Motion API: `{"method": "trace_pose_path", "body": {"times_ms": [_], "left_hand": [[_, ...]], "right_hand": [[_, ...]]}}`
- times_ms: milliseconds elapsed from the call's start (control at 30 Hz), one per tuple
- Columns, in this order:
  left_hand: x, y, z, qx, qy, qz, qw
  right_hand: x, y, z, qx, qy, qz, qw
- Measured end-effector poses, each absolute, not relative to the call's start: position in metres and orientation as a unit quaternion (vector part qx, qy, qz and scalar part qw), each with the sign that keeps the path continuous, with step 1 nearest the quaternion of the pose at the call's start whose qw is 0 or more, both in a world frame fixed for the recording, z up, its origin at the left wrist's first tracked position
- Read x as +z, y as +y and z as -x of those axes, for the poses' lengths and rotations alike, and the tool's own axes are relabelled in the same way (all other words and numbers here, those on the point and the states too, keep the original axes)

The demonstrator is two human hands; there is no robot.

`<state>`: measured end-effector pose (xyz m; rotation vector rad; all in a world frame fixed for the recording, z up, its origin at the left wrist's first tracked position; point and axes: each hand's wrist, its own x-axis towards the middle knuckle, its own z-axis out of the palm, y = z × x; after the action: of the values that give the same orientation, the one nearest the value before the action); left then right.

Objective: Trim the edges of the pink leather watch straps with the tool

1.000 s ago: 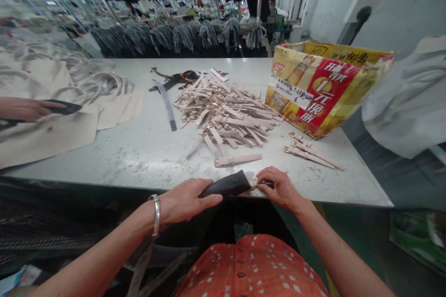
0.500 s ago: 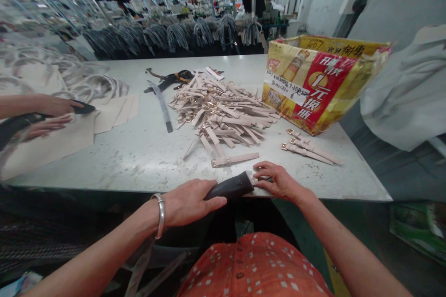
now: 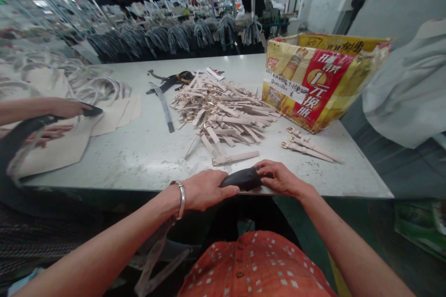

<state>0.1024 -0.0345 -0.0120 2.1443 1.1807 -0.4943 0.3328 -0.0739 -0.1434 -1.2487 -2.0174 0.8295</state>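
My left hand [image 3: 205, 189], a metal bangle at its wrist, is closed around a black handheld tool [image 3: 244, 179] at the table's front edge. A hose in clear wrapping [image 3: 156, 260] hangs below that forearm. At the tool's right end, the fingers of my right hand [image 3: 278, 177] are bent together; what they hold is hidden behind the tool and fingertips. Just beyond my hands lies a single beige buckle strap [image 3: 237, 158]. Behind it spreads a heap of similar beige straps [image 3: 223, 111] with gold buckles. Several more straps [image 3: 310, 145] lie to the right.
A yellow and red carton [image 3: 313, 83] stands at the table's right. Black straps [image 3: 174, 81] and a grey strip [image 3: 165, 109] lie left of the heap. At far left, another person's hand [image 3: 66, 107] holds a black tool over beige pieces [image 3: 66, 148]. Dark garments hang behind.
Both my hands and the black tool have shifted slightly right and up. The tool's end now covers the pale bit seen by my right fingertips. The other person's hand moved slightly right.
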Motion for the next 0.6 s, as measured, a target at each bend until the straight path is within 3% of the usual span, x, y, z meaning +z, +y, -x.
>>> {"method": "trace_pose_path", "body": {"times_ms": [167, 600], "left_hand": [[-0.017, -0.031, -0.085, -0.206, 0.477, -0.769, 0.371], [-0.023, -0.033, -0.099, -0.151, 0.451, -0.799, 0.369]], "right_hand": [[-0.144, -0.077, -0.331, 0.32, -0.739, 0.492, 0.332], [-0.146, -0.074, -0.331, 0.322, -0.75, 0.464, 0.345]]}}
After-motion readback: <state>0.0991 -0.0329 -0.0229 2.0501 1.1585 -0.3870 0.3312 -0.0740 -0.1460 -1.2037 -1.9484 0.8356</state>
